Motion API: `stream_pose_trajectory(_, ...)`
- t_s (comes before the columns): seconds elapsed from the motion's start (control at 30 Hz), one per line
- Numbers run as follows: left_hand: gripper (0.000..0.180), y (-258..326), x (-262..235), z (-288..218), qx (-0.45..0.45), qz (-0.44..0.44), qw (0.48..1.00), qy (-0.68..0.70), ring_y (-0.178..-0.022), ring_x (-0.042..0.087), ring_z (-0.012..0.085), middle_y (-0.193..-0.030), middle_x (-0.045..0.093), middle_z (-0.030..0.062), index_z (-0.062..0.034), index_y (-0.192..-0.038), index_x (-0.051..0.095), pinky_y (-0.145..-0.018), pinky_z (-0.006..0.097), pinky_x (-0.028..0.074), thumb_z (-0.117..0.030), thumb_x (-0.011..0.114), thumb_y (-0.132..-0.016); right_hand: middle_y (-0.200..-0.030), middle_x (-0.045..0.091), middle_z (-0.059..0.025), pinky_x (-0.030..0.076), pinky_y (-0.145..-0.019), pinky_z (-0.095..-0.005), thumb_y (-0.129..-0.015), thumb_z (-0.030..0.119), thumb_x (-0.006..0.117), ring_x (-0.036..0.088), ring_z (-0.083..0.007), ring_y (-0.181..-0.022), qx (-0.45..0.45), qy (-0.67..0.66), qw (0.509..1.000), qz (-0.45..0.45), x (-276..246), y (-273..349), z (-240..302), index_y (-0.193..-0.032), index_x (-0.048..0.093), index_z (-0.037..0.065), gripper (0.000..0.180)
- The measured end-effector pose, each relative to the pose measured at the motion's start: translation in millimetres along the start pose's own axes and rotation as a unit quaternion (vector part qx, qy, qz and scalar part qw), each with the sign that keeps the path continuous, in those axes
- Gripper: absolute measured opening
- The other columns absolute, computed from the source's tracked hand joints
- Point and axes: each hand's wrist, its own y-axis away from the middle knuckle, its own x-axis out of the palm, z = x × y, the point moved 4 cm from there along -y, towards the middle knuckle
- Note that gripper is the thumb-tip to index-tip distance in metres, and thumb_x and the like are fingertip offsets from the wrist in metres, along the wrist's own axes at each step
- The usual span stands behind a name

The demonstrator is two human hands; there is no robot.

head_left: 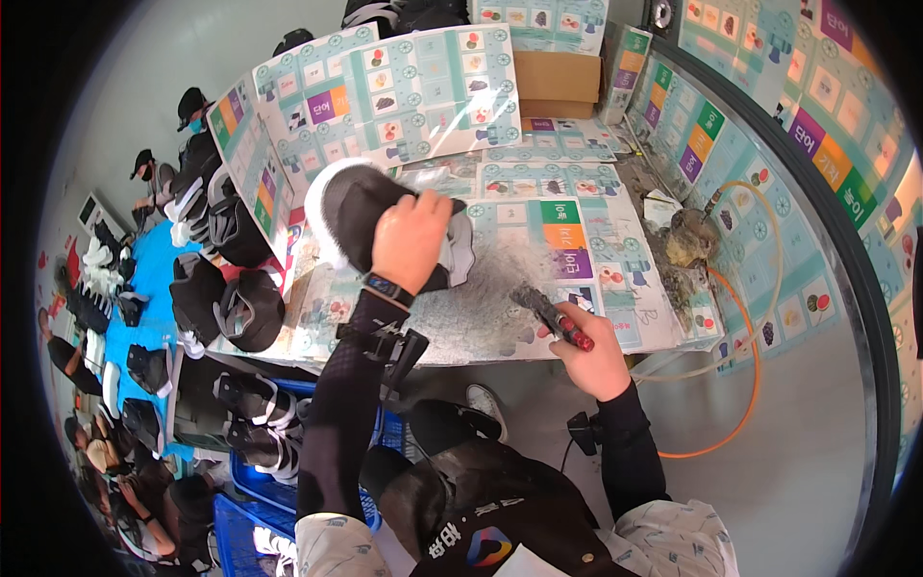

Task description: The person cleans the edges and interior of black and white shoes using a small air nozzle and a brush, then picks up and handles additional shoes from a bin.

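Note:
My left hand (413, 236) is closed on a black shoe (351, 207) with a white sole edge, holding it tilted over the left part of the work table. The hand covers part of the shoe's upper, and grey lining shows beside my fingers. Nearer the front edge, my right hand (593, 354) grips a small brush (553, 314) with dark, worn bristles and a red handle end. The bristles point up and left toward the shoe, apart from it. Below both hands, the printed sheet (510, 245) on the table is smeared with black dust.
Printed boards (385, 96) stand behind the table, with a brown cardboard box (558, 82) at the back. A dirty lump with a hose fitting (690, 236) sits at the right edge; an orange hose (755, 375) hangs there. Black shoes (250, 308), blue baskets (260, 486) and co-workers are at left.

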Motion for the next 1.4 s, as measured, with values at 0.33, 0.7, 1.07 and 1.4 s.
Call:
stream_pose_trajectory(0.33, 0.020, 26, 22, -20, -0.095, 0.013, 0.965, 0.244, -0.083, 0.070, 0.0383, -0.095, 0.068, 0.0147, -0.0055, -0.109, 0.060, -0.070, 0.047, 0.057, -0.019, 0.067, -0.096, -0.087, 0.066, -0.0293, 0.049, -0.072, -0.0539, -0.082, 0.008, 0.062, 0.063, -0.0510, -0.087, -0.037, 0.099, 0.994, -0.014, 49, -50, -19, -0.104, 0.066, 0.000, 0.024)
stream_pose_trajectory(0.7, 0.018, 39, 16, -15, -0.141, 0.012, 0.940, 0.309, -0.084, 0.068, 0.0413, -0.092, 0.070, 0.0185, -0.0056, -0.111, 0.059, -0.070, 0.050, 0.055, -0.018, 0.064, -0.099, -0.081, 0.065, -0.0270, 0.049, -0.071, -0.0464, -0.081, 0.011, 0.067, 0.061, -0.0493, -0.082, 0.017, 0.056, 0.998, -0.011, 54, -44, -29, -0.099, 0.066, -0.003, 0.023)
stream_pose_trajectory(1.07, 0.018, 39, 14, -20, -0.124, 0.013, 0.953, 0.276, -0.083, 0.068, 0.0395, -0.092, 0.068, 0.0165, -0.0048, -0.108, 0.057, -0.070, 0.049, 0.055, -0.017, 0.065, -0.097, -0.079, 0.063, -0.0266, 0.048, -0.069, -0.0459, -0.079, 0.009, 0.068, 0.060, -0.0490, -0.079, -0.012, 0.100, 0.995, -0.022, 51, -45, -16, -0.094, 0.064, -0.002, 0.020)
stream_pose_trajectory(1.4, 0.022, 36, 14, -21, -0.110, 0.022, 0.968, 0.223, -0.085, 0.069, 0.0334, -0.093, 0.066, 0.0120, -0.0064, -0.110, 0.056, -0.070, 0.046, 0.056, -0.016, 0.067, -0.093, -0.081, 0.069, -0.0222, 0.048, -0.062, -0.0426, -0.081, 0.008, 0.068, 0.063, -0.0407, -0.069, -0.031, 0.099, 0.994, 0.043, 53, -43, -27, -0.101, 0.068, -0.001, 0.022)
